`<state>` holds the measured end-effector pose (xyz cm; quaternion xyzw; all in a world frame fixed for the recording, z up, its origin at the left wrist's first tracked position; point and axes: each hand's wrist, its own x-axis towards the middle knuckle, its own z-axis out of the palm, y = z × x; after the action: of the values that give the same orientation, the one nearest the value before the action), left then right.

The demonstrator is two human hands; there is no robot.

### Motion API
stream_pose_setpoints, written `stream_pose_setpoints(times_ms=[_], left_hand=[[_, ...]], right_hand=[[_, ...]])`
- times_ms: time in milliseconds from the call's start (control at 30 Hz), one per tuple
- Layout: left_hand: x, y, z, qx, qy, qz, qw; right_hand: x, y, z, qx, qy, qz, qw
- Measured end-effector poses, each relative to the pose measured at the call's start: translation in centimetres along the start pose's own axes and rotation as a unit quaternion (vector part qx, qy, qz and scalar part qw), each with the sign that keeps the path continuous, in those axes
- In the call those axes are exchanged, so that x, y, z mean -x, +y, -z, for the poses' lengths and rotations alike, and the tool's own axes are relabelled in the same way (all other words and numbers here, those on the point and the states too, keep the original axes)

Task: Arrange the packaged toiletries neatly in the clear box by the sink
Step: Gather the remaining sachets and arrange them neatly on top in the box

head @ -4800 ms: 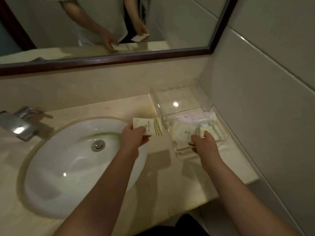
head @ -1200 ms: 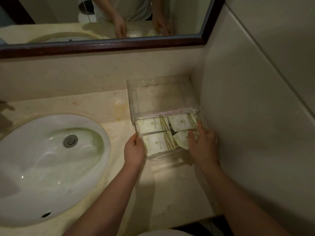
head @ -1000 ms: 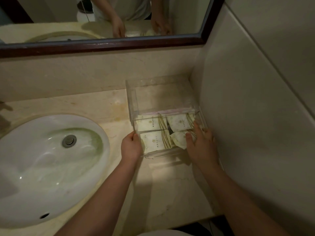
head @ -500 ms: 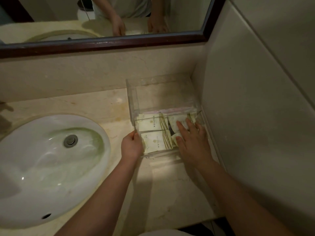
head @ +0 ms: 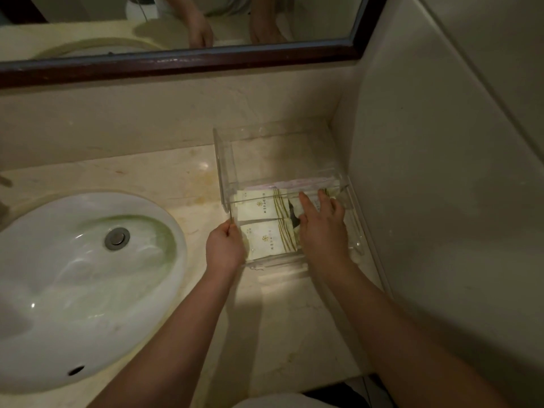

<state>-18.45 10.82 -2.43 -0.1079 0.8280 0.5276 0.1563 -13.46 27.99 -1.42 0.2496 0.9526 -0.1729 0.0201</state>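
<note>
A clear plastic box [head: 223, 160] stands in the counter's right corner against the wall. Several cream toiletry packets with gold stripes lie in its front half: one at the rear left [head: 260, 205], one at the front left [head: 269, 240]. My left hand [head: 224, 248] grips the box's front left corner. My right hand [head: 322, 228] reaches inside the box, fingers spread flat over the packets on the right, which it mostly hides. A dark gap shows between the left packets and my right hand.
A white oval sink [head: 82, 287] with a metal drain [head: 117, 238] fills the counter's left side. A dark-framed mirror [head: 182, 61] runs along the back wall. A tiled wall [head: 441, 172] stands close on the right. The beige counter [head: 294, 319] lies in front of the box.
My right hand has moved from the box's right side to inside it, pressing on the right packets. The left hand stays on the front left corner.
</note>
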Motion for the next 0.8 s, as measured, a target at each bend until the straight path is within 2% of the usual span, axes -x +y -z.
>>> stream_pose_setpoints(times_ms=[100, 233, 367, 400, 467, 567, 800], left_hand=[[0.0, 0.0, 0.0, -0.007, 0.001, -0.002, 1.0], [0.0, 0.2, 0.1, -0.001, 0.003, 0.002, 1.0], [-0.1, 0.2, 0.1, 0.01, -0.004, 0.016, 1.0], [-0.1, 0.1, 0.0, 0.01, -0.005, 0.021, 1.0], [-0.2, 0.1, 0.0, 0.015, -0.008, 0.025, 1.0], [-0.3, 0.0, -0.1, 0.02, -0.005, 0.028, 0.999], [-0.4, 0.0, 0.0, 0.022, -0.015, 0.04, 0.999]], right_hand=[[0.3, 0.0, 0.0, -0.066, 0.055, -0.032, 0.996], [1.0, 1.1, 0.5, -0.1, 0.112, -0.033, 0.988], [1.5, 1.7, 1.6, -0.137, 0.165, -0.082, 0.973], [1.6, 1.9, 2.0, -0.142, 0.152, -0.096, 0.973], [1.6, 2.4, 2.8, -0.132, 0.075, -0.124, 0.981], [1.3, 2.6, 3.2, -0.071, -0.023, -0.125, 0.989], [0.9, 2.4, 4.1, -0.015, -0.079, -0.131, 0.988]])
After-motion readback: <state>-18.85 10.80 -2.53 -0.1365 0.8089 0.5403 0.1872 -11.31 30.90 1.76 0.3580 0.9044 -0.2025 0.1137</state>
